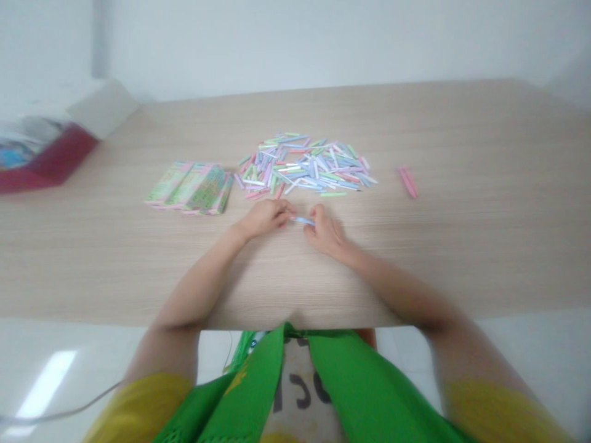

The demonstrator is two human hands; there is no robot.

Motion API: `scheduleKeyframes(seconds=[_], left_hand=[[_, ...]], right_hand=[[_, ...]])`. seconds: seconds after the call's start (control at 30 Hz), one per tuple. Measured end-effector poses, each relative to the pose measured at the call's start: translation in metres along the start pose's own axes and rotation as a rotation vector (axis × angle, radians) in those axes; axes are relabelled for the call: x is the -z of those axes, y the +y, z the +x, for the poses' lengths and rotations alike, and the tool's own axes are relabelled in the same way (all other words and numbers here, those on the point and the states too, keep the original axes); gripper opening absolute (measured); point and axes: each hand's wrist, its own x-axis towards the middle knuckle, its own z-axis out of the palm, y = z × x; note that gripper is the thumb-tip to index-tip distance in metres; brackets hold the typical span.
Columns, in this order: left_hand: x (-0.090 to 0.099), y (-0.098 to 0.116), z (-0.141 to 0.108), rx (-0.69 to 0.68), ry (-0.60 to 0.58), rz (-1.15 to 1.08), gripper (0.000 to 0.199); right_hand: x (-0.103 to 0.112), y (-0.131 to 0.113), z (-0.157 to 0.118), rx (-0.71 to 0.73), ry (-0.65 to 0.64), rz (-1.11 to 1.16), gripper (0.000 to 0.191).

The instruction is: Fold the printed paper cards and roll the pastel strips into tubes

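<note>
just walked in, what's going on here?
A person is pinching a pale blue paper strip between their left hand and right hand above a wooden table. Beyond it lies a heap of pastel paper strips, beside a stack of green-and-pink printed paper.

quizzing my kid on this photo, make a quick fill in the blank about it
The left hand and right hand pinch a thin pale ____ paper strip between them.
A loose pile of pastel strips lies on a ____ table.
A stack of green and pink printed paper lies to the ____ of the pile.

Missing words: blue; wooden; left
</note>
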Motion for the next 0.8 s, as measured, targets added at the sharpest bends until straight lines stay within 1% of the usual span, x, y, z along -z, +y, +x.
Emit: scheduleKeyframes(seconds=[0.1,0.17,0.27,0.3,0.33,0.4,0.47,0.53,0.6,0.63,0.7,0.77,0.8], left_hand=[[-0.003,-0.006,-0.001,0.066,-0.015,-0.197,0.035],[-0.006,-0.013,0.001,0.097,0.022,-0.316,0.038],[-0.009,-0.022,0.003,0.088,0.108,-0.355,0.040],[-0.009,-0.023,0.003,0.065,0.129,-0.346,0.040],[-0.008,-0.023,0.003,0.036,0.140,-0.331,0.038],[-0.004,-0.019,0.001,-0.025,0.139,-0.274,0.036],[0.001,-0.012,-0.002,-0.076,0.127,-0.155,0.034],[0.006,-0.003,-0.004,-0.120,0.116,0.003,0.031],[0.009,0.005,-0.005,-0.193,0.105,0.156,0.026],[0.009,0.008,-0.005,-0.237,0.097,0.219,0.025],[0.008,0.012,-0.004,-0.309,0.071,0.311,0.026],[0.006,0.013,-0.003,-0.332,0.041,0.361,0.030],[0.004,0.012,-0.003,-0.328,0.028,0.373,0.031]], right_hand=[[-0.001,0.008,0.005,0.075,-0.018,0.060,0.036],[-0.001,0.013,0.009,0.137,-0.029,0.106,0.031],[-0.005,0.019,0.014,0.209,-0.060,0.259,0.016],[-0.008,0.020,0.015,0.215,-0.080,0.333,0.016],[-0.010,0.021,0.016,0.212,-0.104,0.415,0.023],[-0.015,0.021,0.018,0.191,-0.153,0.585,0.036],[-0.017,0.019,0.018,0.159,-0.191,0.736,0.042],[-0.015,0.016,0.017,0.109,-0.215,0.833,0.046],[-0.011,0.011,0.015,0.058,-0.243,0.888,0.052],[-0.007,0.009,0.014,0.035,-0.255,0.917,0.053],[-0.001,0.006,0.013,-0.001,-0.309,0.991,0.048],[0.006,0.005,0.014,-0.034,-0.424,1.064,0.040],[0.010,0.006,0.015,-0.053,-0.505,1.089,0.037]])
